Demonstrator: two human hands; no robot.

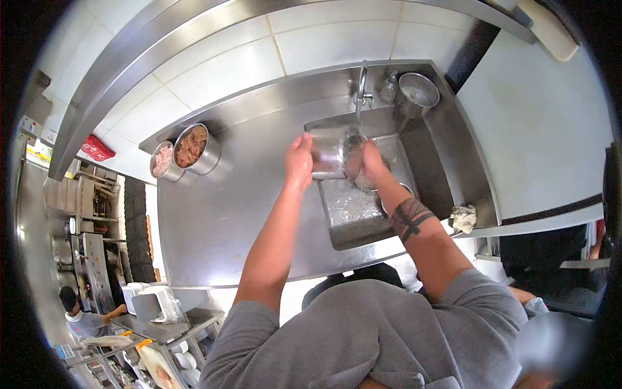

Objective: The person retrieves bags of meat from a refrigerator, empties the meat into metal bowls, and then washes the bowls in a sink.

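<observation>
Under the running faucet (362,84), a metal pot (329,153) is tilted on its side over the sink (353,214). My left hand (299,162) grips the pot's base end, thumb on top. At the pot's open end is my right hand (372,161), its fingers partly hidden by the rim; whether it holds anything else I cannot make out. Water runs down beside the rim. Below my right forearm, round metal containers (405,189) sit partly hidden in the sink.
Two metal pots of meat, one larger (208,155) and one smaller (170,170), stand at the counter's back left. Behind the sink are a round metal container (418,91) and a bottle (389,87). A crumpled cloth (463,219) lies at the right edge. A person (84,318) stands far left.
</observation>
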